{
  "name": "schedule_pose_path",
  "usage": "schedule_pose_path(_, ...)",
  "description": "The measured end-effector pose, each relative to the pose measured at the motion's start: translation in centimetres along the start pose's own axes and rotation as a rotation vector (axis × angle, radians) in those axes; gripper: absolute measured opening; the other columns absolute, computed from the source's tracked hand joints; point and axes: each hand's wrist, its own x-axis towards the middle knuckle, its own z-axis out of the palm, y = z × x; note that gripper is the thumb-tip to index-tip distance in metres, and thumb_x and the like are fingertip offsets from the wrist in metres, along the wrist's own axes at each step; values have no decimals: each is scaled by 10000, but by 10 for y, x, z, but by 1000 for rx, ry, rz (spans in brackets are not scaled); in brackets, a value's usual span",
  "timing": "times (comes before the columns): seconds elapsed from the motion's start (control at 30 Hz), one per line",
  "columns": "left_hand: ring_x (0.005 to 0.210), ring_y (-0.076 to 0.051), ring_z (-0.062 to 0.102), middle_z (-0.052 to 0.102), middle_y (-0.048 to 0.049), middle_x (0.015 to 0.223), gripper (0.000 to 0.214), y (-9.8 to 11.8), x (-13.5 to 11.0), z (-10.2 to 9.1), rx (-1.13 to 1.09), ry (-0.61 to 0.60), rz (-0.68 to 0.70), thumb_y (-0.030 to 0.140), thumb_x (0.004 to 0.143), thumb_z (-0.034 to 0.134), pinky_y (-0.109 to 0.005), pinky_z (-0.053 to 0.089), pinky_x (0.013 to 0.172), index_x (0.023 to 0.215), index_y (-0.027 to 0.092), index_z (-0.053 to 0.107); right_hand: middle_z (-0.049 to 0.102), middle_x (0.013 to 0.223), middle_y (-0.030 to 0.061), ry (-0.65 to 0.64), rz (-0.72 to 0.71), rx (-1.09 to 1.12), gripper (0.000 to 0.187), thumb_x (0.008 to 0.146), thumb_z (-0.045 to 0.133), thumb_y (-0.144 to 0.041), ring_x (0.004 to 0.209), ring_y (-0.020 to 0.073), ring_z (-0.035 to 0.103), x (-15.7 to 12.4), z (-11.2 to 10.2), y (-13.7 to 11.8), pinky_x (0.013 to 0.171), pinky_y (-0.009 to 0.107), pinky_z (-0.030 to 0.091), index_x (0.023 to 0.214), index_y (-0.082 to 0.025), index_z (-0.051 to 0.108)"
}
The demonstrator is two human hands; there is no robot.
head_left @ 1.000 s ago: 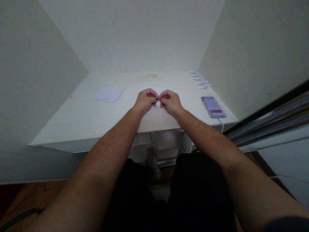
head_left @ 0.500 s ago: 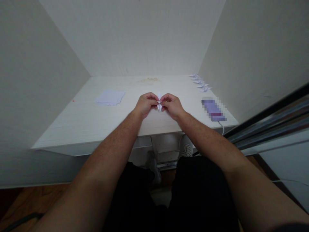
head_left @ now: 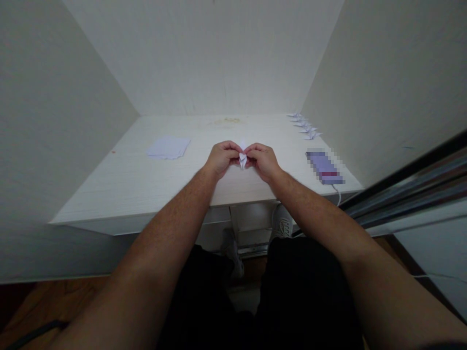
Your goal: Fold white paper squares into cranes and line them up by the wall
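Observation:
A small piece of folded white paper [head_left: 242, 160] is held between my two hands, above the front middle of the white desk [head_left: 175, 187]. My left hand [head_left: 223, 156] pinches its left side between thumb and fingers. On the other side, my right hand [head_left: 261, 158] pinches it the same way, fingertips close to those of the left. A pale point of the paper shows beyond the fingertips, and a split, pointed part hangs toward me. The fingers cover the paper's sides.
A stack of white paper sheets [head_left: 168, 148] lies at the left. Several folded paper cranes [head_left: 306, 128] stand in a row at the back right. Nearer, a pixelated phone [head_left: 324, 167] lies with a white cable [head_left: 338, 195] running over the desk edge. Walls enclose the back and sides.
The middle flap of the folded paper now looks closed down into a narrower, pointed shape. Both hands keep their pinch and have hardly moved. The whole view has shifted slightly.

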Motion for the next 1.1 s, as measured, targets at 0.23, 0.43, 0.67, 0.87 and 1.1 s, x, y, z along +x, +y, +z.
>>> schedule_pose_path(0.23, 500, -90, 557, 621, 14, 577, 165, -2, 0, 0, 35, -5, 33, 160, 573, 769, -223, 437, 499, 660, 149, 629, 621, 563, -36, 22, -46, -75, 123, 631, 740, -237, 463, 82, 536, -2, 3, 0, 458, 221, 421, 687, -178, 649)
schedule_pose_path(0.43, 525, -87, 568, 624, 51, 631, 335, -2, -1, 1, 34, 36, 50, 112, 528, 775, -215, 468, 511, 801, 178, 593, 598, 619, -74, 105, -45, -48, 287, 564, 745, -185, 504, 90, 545, 0, 4, 4, 463, 228, 459, 780, -211, 559)
schedule_pose_path(0.67, 543, -85, 584, 629, 57, 629, 345, -3, 0, -1, 58, 53, 64, 102, 560, 772, -218, 484, 552, 850, 176, 601, 599, 674, -73, 110, -64, -81, 317, 587, 742, -219, 558, 89, 553, 2, 2, 10, 494, 226, 476, 838, -215, 549)
schedule_pose_path(0.87, 533, -95, 586, 644, 38, 616, 319, -6, 1, -1, 88, 67, 84, 132, 562, 789, -234, 500, 551, 831, 168, 622, 603, 638, -68, 129, -92, -105, 276, 598, 734, -223, 539, 91, 550, 3, 1, 11, 491, 227, 462, 812, -211, 560)
schedule_pose_path(1.1, 482, -92, 565, 648, 10, 610, 213, -4, 0, 0, 133, 76, 26, 149, 550, 768, -229, 454, 478, 727, 144, 649, 619, 633, -62, 150, -67, -97, 279, 597, 757, -242, 529, 91, 559, 2, 2, 8, 498, 230, 465, 802, -207, 571)
